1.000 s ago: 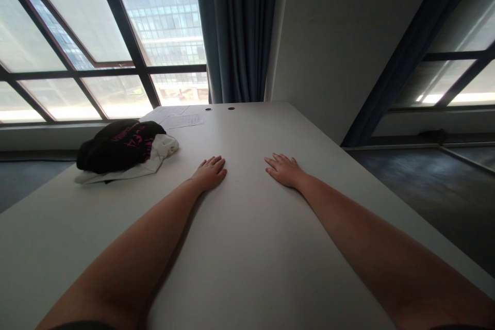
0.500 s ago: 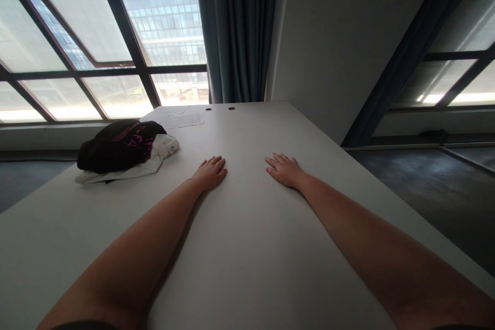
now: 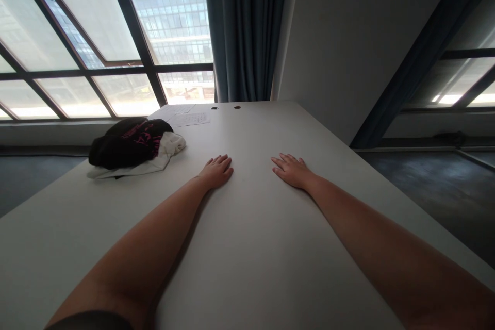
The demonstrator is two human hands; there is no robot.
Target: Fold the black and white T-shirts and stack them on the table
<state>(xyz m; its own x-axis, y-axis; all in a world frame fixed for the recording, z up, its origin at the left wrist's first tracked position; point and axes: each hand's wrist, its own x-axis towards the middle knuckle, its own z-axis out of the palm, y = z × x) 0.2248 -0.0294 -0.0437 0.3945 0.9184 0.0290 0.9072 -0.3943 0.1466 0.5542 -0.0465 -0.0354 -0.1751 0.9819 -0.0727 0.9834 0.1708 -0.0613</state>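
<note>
Left hand (image 3: 216, 171), right hand (image 3: 292, 170) flat, palm-down, arms (image 3: 135, 240) stretched forward

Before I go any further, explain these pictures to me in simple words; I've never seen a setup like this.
There is no machine here, just a person's two bare arms. Every picture comes from one camera worn on the head, looking forward and down. The left hand and right hand lie palm down and apart on a white table, with nothing seen in either. Beyond the left forearm sit a black bundle with pink print and white cloth; farther back lie papers.
</note>
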